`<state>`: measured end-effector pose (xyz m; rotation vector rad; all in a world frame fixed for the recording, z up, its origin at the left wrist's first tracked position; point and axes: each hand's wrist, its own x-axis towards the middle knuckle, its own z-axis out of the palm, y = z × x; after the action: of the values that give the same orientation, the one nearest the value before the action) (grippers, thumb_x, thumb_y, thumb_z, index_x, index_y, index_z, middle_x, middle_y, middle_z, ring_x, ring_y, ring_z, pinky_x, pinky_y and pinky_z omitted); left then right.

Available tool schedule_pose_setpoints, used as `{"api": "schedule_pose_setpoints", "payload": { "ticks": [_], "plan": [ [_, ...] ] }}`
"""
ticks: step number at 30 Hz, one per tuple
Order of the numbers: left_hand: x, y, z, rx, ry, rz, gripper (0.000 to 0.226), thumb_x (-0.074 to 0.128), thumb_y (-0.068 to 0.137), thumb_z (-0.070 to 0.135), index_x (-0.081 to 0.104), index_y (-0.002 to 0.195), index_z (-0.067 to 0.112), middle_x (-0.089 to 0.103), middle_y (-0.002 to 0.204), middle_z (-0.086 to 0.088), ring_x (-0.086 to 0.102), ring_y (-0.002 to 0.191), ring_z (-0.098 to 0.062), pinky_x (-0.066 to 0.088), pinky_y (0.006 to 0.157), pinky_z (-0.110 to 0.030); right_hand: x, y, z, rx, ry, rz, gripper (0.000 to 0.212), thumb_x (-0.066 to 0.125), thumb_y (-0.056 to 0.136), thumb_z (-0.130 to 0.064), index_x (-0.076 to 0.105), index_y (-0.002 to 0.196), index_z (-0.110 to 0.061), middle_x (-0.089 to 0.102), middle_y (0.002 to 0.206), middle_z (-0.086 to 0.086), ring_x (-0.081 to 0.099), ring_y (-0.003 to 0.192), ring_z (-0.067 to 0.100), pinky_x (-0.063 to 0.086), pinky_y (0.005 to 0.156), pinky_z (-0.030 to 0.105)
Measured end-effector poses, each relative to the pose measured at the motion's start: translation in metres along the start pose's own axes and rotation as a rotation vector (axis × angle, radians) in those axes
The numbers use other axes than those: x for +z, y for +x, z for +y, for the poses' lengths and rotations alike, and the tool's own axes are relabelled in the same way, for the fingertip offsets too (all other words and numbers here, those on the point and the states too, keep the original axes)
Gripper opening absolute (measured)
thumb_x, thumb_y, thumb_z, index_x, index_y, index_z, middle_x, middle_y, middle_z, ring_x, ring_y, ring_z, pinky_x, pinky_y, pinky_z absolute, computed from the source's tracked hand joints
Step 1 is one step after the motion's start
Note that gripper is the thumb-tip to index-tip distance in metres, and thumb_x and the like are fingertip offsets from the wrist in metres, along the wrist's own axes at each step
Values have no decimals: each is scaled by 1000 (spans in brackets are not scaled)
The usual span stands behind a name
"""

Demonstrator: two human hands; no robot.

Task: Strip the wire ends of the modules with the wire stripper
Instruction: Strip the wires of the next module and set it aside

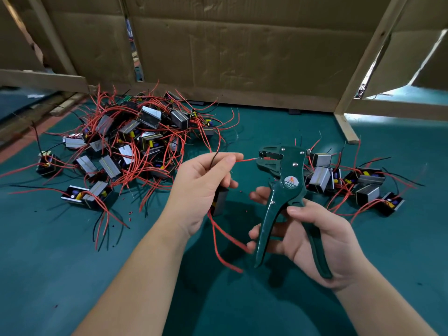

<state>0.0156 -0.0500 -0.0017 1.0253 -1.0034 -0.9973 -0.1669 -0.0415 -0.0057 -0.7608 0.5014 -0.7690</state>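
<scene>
Thin red wire meets glossy green wire stripper
Left hand pinches the wire; right hand curls round both long handles.

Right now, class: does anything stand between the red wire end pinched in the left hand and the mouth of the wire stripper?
Nothing visible does. The left hand pinches the red wire, which runs straight through open air to the wire stripper held in the right hand; its tip meets the jaws.
</scene>
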Motion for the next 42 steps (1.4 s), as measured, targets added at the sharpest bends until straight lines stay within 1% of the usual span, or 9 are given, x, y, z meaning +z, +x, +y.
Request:
{"api": "schedule_pose_setpoints", "payload": {
  "ticks": [2,5,7,8,12,17,25,37,42],
  "plan": [
    [0,-1,1,0,9,27,34,57,92,11,74,65,24,51,69,-13,46,56,-8,40,65,-20,0,0,0,16,29,-38,74,83,53,-19,59,119,5,58,124,24,64,74,41,53,70,56],
    [0,0,2,-17,10,82,27,61,89,11,75,68,22,52,67,-11,43,54,-5,35,60,-21,0,0,-1,65,70,-82,73,81,56,-20,59,121,3,63,104,25,64,74,40,53,72,54],
    [1,0,2,-17,9,96,16,65,86,9,73,74,18,56,56,6,44,52,-1,37,56,-15,1,-1,-2,110,88,-106,69,80,57,-21,61,119,2,63,94,22,63,75,39,53,73,53],
    [1,0,3,-16,3,94,12,66,84,8,72,78,16,57,52,13,46,51,1,38,55,-11,1,-1,-2,129,88,-113,68,80,57,-21,62,119,1,62,92,21,63,74,39,53,73,53],
    [2,-2,2,-6,-13,87,5,68,80,8,69,79,12,59,53,14,50,51,4,42,56,-9,6,-2,1,167,69,-132,65,80,57,-20,62,116,1,62,90,22,62,74,41,53,73,55],
    [3,-1,1,26,47,111,12,68,83,7,68,76,17,61,59,14,50,55,5,42,58,-9,8,-3,3,132,70,-195,55,78,65,-18,61,115,0,62,90,21,62,74,40,52,72,54],
    [5,-2,3,49,103,80,10,64,87,5,66,80,13,57,54,17,46,52,4,40,57,-8,7,-3,5,90,-32,-72,53,84,61,-27,64,103,-3,61,84,22,61,65,37,52,64,50],
    [5,-3,2,49,108,78,10,63,87,5,66,80,12,56,53,17,45,51,4,39,56,-8,6,-4,6,88,-76,-52,49,83,65,-38,65,97,-6,60,78,17,60,60,33,53,60,47],
    [7,0,2,31,83,51,15,57,93,19,59,79,21,45,56,15,38,51,-1,36,53,-12,11,-4,7,93,-118,69,49,68,68,-55,62,84,-8,55,67,14,54,47,28,50,50,39]
  ]
}}
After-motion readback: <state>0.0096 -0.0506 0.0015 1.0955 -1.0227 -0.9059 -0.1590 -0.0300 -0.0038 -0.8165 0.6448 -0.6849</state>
